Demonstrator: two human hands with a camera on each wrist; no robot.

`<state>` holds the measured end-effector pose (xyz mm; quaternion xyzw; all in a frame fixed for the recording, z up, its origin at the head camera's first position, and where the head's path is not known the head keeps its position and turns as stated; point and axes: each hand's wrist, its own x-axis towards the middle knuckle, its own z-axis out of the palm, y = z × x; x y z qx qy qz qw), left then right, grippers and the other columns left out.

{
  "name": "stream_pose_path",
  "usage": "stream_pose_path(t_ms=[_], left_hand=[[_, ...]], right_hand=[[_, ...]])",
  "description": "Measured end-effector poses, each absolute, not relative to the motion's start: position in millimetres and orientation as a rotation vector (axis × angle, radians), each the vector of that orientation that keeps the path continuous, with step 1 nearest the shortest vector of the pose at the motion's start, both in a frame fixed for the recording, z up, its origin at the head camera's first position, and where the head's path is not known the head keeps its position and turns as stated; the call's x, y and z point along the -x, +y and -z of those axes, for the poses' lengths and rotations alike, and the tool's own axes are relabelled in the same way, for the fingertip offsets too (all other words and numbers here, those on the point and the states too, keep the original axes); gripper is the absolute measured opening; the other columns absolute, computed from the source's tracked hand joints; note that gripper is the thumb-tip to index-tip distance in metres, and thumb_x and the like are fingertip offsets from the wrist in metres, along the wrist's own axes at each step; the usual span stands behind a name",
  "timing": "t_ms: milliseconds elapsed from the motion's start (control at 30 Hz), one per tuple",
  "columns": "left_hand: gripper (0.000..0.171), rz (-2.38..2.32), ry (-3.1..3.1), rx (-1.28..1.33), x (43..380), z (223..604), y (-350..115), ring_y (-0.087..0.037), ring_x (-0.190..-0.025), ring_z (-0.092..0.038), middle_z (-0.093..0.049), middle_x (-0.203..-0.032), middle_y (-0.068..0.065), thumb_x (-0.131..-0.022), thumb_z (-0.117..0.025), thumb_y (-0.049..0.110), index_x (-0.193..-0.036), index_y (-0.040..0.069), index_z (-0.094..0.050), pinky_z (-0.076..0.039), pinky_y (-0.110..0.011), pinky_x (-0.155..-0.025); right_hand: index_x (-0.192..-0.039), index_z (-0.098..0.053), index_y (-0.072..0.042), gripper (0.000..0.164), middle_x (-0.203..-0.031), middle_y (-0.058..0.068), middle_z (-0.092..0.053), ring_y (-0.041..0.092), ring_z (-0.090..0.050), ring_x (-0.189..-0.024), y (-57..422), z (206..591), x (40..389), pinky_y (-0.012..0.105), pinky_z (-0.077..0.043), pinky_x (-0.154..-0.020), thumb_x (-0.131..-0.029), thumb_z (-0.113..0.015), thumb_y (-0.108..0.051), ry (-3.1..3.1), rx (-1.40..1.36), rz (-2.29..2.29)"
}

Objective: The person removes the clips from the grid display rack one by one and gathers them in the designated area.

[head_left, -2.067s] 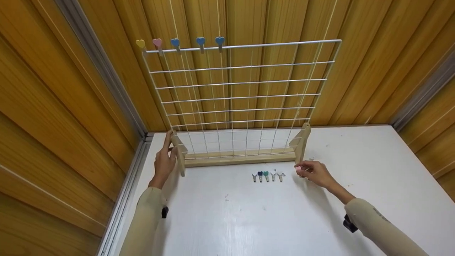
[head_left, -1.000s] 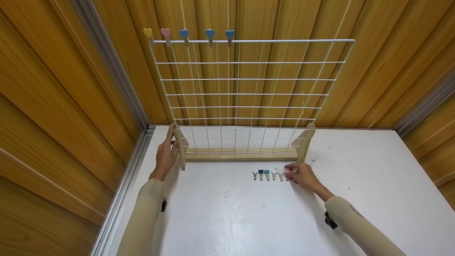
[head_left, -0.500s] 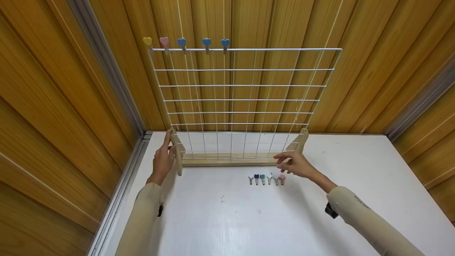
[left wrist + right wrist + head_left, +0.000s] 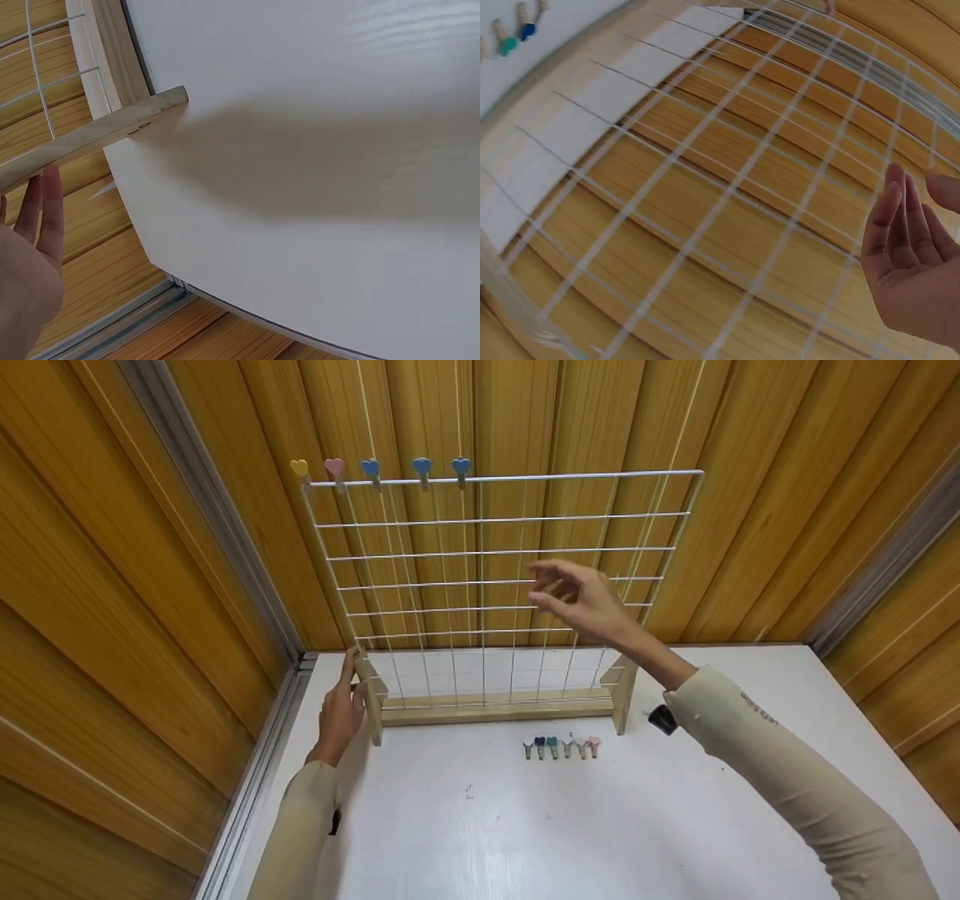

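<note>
Clips [image 4: 422, 466] sit divided, work seemingly midway: five grip the top edge of the rack [image 4: 502, 714], from its left corner; six lie on the table [image 4: 450, 840] before its right half. The left hand [image 4: 341, 716], fingers straight, touches its left side; the right hand [image 4: 583, 596], loosely curved, holds nothing.

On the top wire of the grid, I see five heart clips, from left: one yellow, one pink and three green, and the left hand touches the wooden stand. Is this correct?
The last three clips on the top wire are blue, not green, as the head view shows. The rest is right: yellow clip, pink clip, left hand touching the wooden stand.
</note>
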<state>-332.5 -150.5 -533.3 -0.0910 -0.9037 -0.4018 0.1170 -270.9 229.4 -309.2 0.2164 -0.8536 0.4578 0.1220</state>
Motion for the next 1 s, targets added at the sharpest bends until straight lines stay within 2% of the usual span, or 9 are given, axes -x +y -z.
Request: stream_pose_path(t_ms=[133,167,400,533,667,767,833,1000], left_hand=[[0.067,1.169,-2.678,0.226,325,537,-156,-0.044,-0.125,-0.062,-0.044,-0.159,-0.019,-0.110,-0.047,0.013,-0.165,0.027,-0.012,-0.056,-0.062,-0.086],[0.067,1.169,-2.681,0.220,324,537,-157,-0.044,-0.125,-0.062,-0.044,-0.159,-0.019,-0.110,-0.046,0.013,-0.165,0.027,-0.012,-0.056,-0.062,-0.086],[0.065,1.177,-2.664,0.216,326,533,-158,-0.045,-0.127,-0.061,-0.041,-0.161,-0.018,-0.110,-0.045,0.012,-0.165,0.026,-0.012,-0.055,-0.065,-0.090],[0.066,1.172,-2.642,0.212,325,534,-159,-0.044,-0.126,-0.061,-0.041,-0.161,-0.017,-0.110,-0.046,0.012,-0.165,0.027,-0.013,-0.055,-0.065,-0.088],[0.067,1.193,-2.649,0.235,324,541,-156,-0.044,-0.127,-0.061,-0.040,-0.162,-0.018,-0.109,-0.047,0.012,-0.165,0.028,-0.013,-0.055,-0.064,-0.089],[0.067,1.210,-2.632,0.259,325,543,-152,-0.044,-0.126,-0.062,-0.041,-0.161,-0.019,-0.109,-0.048,0.011,-0.164,0.029,-0.015,-0.056,-0.064,-0.088],[0.066,1.213,-2.616,0.250,326,542,-151,-0.044,-0.125,-0.062,-0.042,-0.160,-0.018,-0.109,-0.048,0.012,-0.164,0.030,-0.016,-0.056,-0.063,-0.087],[0.065,1.226,-2.604,0.249,327,541,-147,-0.043,-0.123,-0.064,-0.044,-0.159,-0.017,-0.109,-0.049,0.012,-0.164,0.029,-0.019,-0.057,-0.061,-0.086]], right_hand=[[-0.139,-0.058,-0.001,0.045,-0.111,0.018,-0.071,0.021,-0.070,-0.080,196,262,281,0.019,-0.057,-0.069,-0.096,-0.069,-0.003,-2.347,-0.624,-1.362],[-0.139,-0.058,-0.002,0.045,-0.112,0.018,-0.070,0.022,-0.070,-0.080,189,253,285,0.019,-0.057,-0.068,-0.096,-0.069,-0.004,-2.320,-0.618,-1.362],[-0.143,-0.055,-0.005,0.044,-0.128,0.016,-0.062,0.008,-0.069,-0.072,148,212,312,0.020,-0.059,-0.064,-0.100,-0.065,-0.008,-2.285,-0.617,-1.556],[-0.141,-0.058,-0.006,0.039,-0.127,0.014,-0.062,0.011,-0.070,-0.068,134,215,322,0.021,-0.058,-0.060,-0.103,-0.061,-0.013,-2.234,-0.632,-1.765],[-0.132,-0.066,-0.003,0.030,-0.109,0.009,-0.067,0.008,-0.063,-0.053,129,230,328,0.020,-0.053,-0.051,-0.104,-0.060,-0.013,-2.100,-0.621,-1.725],[-0.127,-0.069,-0.003,0.028,-0.099,0.004,-0.068,0.007,-0.059,-0.048,128,236,332,0.019,-0.050,-0.048,-0.103,-0.062,-0.013,-2.011,-0.611,-1.662],[-0.125,-0.071,-0.003,0.027,-0.098,0.003,-0.071,0.007,-0.059,-0.048,128,238,332,0.018,-0.048,-0.047,-0.102,-0.064,-0.014,-1.968,-0.608,-1.660],[-0.121,-0.074,-0.002,0.025,-0.103,0.012,-0.076,0.007,-0.061,-0.048,132,238,330,0.015,-0.041,-0.044,-0.100,-0.066,-0.012,-1.924,-0.582,-1.690]])
